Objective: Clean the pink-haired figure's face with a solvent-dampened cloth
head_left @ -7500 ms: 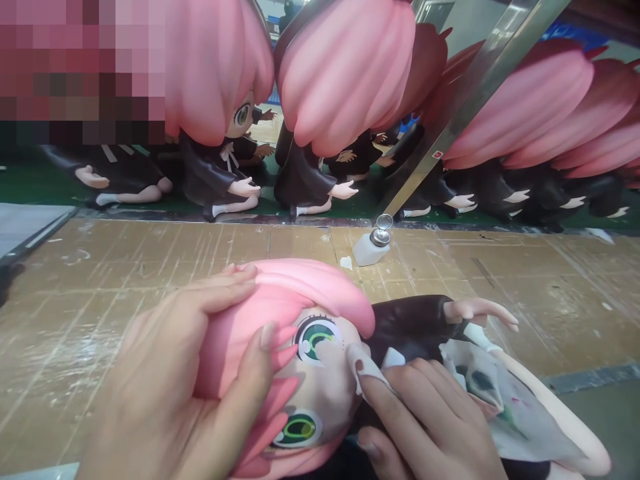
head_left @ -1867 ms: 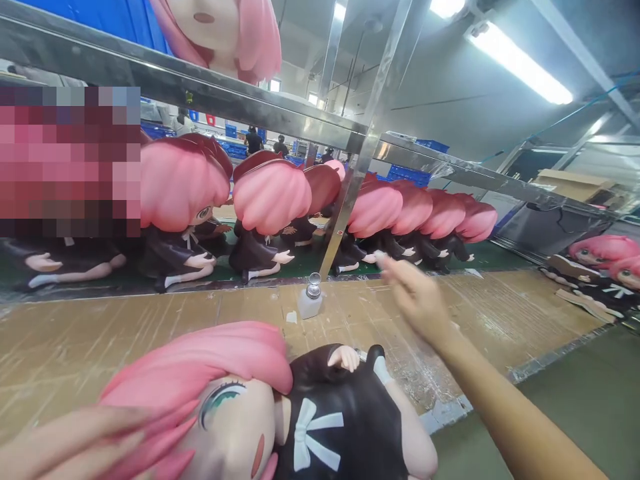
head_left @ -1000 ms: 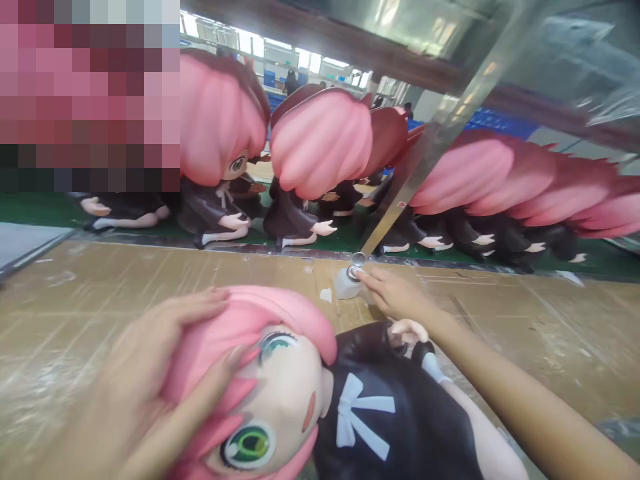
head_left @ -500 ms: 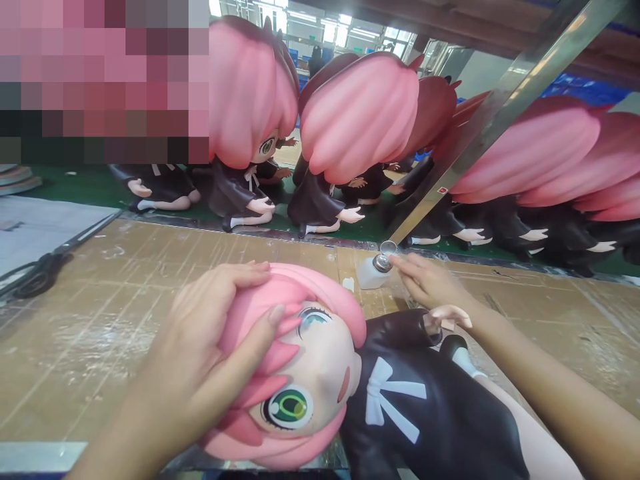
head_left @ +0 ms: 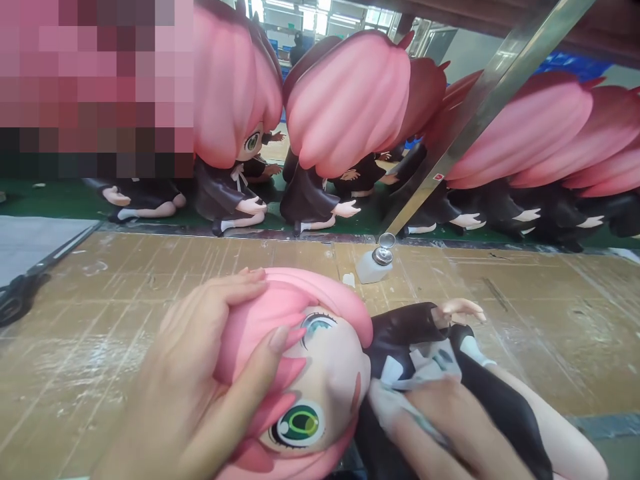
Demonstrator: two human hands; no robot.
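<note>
Here's the left hand [head_left: 195, 360], closest in, at nine o'clock from the face: fingers fanned over pink hair, thumb stretched out alone towards the fringe, palm down on the crown. Under it lies the big doll [head_left: 345, 347], on its back on the worktable [head_left: 560, 320], head to nine o'clock, knees to four.

And there, at four o'clock from the face, the right hand [head_left: 445, 413], blurred, its fingers folded together around a white cloth [head_left: 390, 401] that covers the leading fingertip. That tip is right beside the mouth [head_left: 357, 393], at the chin; touching or just clear, I can't tell. More cloth bunches loosely over the black dress, hiding part of the white bow [head_left: 393, 369].

It looks to me like a spot-wiping step, the face being the part attended to. The next move calls for a light, small stroke with the covered fingertip, the head pinned firmly, and care around the painted mouth and the green eye [head_left: 301, 423] at seven o'clock.

Further out, one o'clock: a small white bottle [head_left: 374, 268], metal lid flipped up, with a white scrap [head_left: 349, 279] just beside it. Black cable [head_left: 20, 293] towards half past nine. Beyond that, more pink-haired dolls [head_left: 350, 100] kneel from ten round to two on a green surface [head_left: 273, 213], a slanting metal post [head_left: 480, 110] crossing in front.
</note>
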